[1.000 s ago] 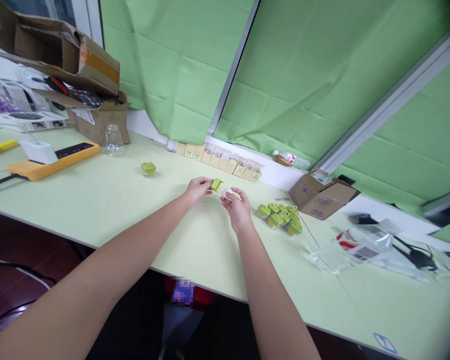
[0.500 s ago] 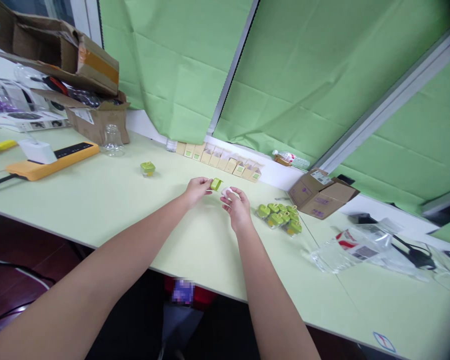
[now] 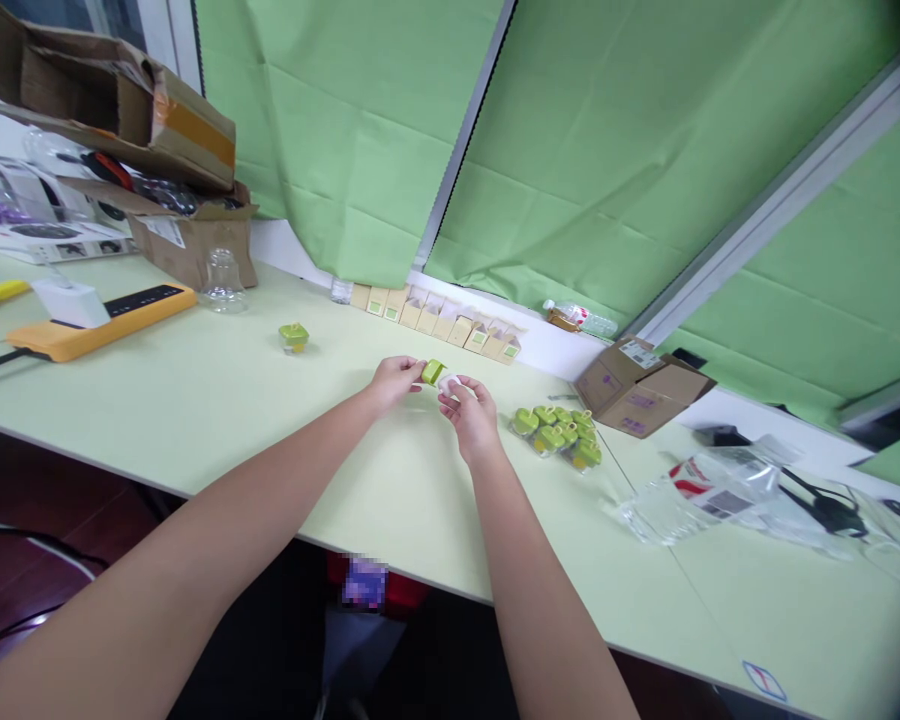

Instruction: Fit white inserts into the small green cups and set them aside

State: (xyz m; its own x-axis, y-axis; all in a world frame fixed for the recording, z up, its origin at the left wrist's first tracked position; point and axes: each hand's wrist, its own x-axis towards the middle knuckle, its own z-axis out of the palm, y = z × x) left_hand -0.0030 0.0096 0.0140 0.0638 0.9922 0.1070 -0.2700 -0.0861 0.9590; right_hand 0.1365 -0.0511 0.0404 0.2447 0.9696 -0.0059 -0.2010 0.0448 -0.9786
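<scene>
Above the middle of the table point(image 3: 390, 480), my left hand point(image 3: 396, 384) pinches a small green plastic cap point(image 3: 433, 372) whose hollow side faces right. My right hand point(image 3: 471, 412) grips a small white piece point(image 3: 448, 383) right at the cap's open side; whether the two touch I cannot tell. To the right of that hand stands a cluster of several small clear containers with green lids point(image 3: 556, 432) and ring loops. One more green-lidded container point(image 3: 294, 337), yellowish at its base, sits by itself to the left.
Small card boxes point(image 3: 435, 318) line the wall. On the left are an orange power strip point(image 3: 105, 325), a clear jar point(image 3: 223, 282) and cardboard boxes point(image 3: 195, 235). At right lie an opened carton point(image 3: 641, 390), a large plastic bottle point(image 3: 709, 490) and black cables point(image 3: 832, 510).
The white piece has moved slightly left, closer to the green cap's opening. The cap has turned a little. Both hands keep their holds, and the view has shifted slightly.
</scene>
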